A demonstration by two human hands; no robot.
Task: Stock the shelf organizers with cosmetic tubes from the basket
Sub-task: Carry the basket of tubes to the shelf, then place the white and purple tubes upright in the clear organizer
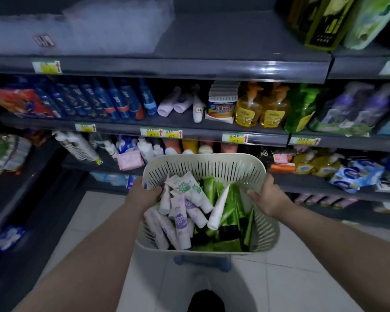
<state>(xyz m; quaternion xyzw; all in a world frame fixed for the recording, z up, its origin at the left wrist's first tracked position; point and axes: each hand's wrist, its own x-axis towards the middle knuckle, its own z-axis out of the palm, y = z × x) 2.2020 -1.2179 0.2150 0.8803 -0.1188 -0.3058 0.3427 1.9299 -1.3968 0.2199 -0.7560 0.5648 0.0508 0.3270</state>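
While the left hand (144,195) and right hand (269,198) each grip a side rim of the basket (203,158) at lower centre, the tubes (190,212) lie heaped between them, white nearer the left, green nearer the right, shelves (189,128) above.

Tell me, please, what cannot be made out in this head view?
Head view:
- Tubes low in the basket: buried under the top ones, so no count.
- Price labels: too small and blurred to read.
- Top-shelf pale packs: blurred.
- Yellow-green packs: cut off by the top edge.
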